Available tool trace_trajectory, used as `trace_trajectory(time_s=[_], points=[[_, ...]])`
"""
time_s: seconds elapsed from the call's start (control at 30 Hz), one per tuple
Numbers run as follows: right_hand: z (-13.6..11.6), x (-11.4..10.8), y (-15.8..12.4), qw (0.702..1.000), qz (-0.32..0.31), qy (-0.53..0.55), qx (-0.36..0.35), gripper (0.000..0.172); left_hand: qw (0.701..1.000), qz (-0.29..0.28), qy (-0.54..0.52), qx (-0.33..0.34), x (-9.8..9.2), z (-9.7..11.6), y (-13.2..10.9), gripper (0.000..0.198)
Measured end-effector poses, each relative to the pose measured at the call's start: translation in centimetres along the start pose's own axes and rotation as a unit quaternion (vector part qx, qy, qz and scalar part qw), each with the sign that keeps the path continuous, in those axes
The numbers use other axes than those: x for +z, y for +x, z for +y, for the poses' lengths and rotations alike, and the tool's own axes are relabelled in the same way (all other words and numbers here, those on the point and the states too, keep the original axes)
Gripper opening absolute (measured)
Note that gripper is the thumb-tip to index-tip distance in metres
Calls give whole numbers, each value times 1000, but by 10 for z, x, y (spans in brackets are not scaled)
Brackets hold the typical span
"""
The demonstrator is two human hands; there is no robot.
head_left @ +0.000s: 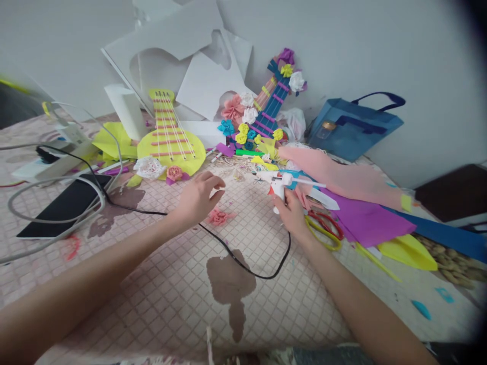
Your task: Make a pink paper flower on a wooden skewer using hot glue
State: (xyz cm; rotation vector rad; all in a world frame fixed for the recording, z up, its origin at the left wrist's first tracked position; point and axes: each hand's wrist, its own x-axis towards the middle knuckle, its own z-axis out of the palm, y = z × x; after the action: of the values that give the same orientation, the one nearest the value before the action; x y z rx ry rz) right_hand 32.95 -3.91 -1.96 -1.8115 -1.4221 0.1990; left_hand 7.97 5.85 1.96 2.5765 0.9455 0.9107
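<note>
In my right hand (292, 210) is a white glue gun (279, 183), gripped by its handle, its nozzle pointing left and a glue stick jutting from its back. Its black cord (243, 263) loops down and runs left beneath my left forearm. My left hand (203, 195) hovers over the table with fingers curled and apart, and nothing shows in it. Just below those fingers lies a pink paper flower (219, 217). A yellow paper guitar (171, 144) with white strings leans behind my left hand, with a pink rose (175, 174) and white lace flower (149, 167) at its base.
A flower-covered blue guitar (271, 109) stands at the back. Scissors (325, 230), purple paper (365, 218) and pink crepe paper (342, 172) lie right. A blue bag (353, 126) stands behind them. A black tablet-like slab (64, 205), a power strip (57, 162) and cables lie left.
</note>
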Motion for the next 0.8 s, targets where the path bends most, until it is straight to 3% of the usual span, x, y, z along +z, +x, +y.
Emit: trace_trajectory(time_s=[0.2, 0.47, 0.6, 0.8], points=[[-16, -6, -9, 997, -4, 72, 14, 23, 997, 11, 30, 65, 27, 22, 46, 10], [-13, -4, -10, 996, -6, 83, 12, 23, 991, 4, 87, 100, 46, 37, 61, 13], [-12, -5, -11, 995, -3, 95, 19, 24, 990, -2, 95, 100, 46, 33, 59, 20], [-10, -5, -11, 993, 2, 113, 44, 26, 993, 10, 95, 75, 34, 7, 46, 18]])
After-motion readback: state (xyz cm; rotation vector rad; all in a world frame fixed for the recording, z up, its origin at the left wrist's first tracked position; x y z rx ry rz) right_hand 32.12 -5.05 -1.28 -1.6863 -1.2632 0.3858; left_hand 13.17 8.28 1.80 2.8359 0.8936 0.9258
